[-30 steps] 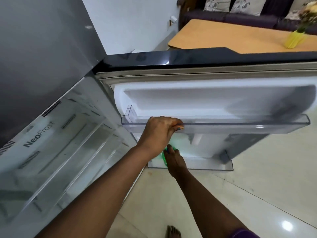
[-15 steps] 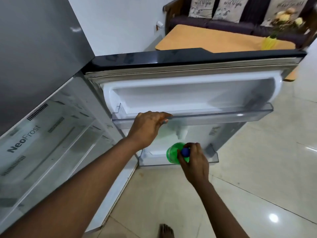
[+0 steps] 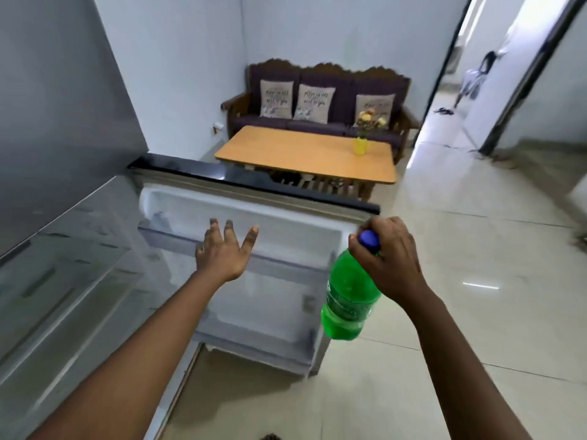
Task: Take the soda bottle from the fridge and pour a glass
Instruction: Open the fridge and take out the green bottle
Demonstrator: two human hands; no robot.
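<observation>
head cam | forward-down | close over fridge door [image 3: 254,198]

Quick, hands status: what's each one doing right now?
Left hand: open, fingers spread near the fridge door, holding nothing.
Right hand: grips the green soda bottle at its neck.

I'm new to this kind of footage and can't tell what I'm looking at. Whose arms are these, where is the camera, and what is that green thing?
No machine here: a person wears a camera on the head, looking down at their own arms. The right hand grips a green soda bottle by its neck, just under the blue cap, and holds it clear of the open fridge door. The left hand is spread open in front of the door's upper shelf, holding nothing. Behind stand a wooden table carrying a yellow vase and a sofa.
</observation>
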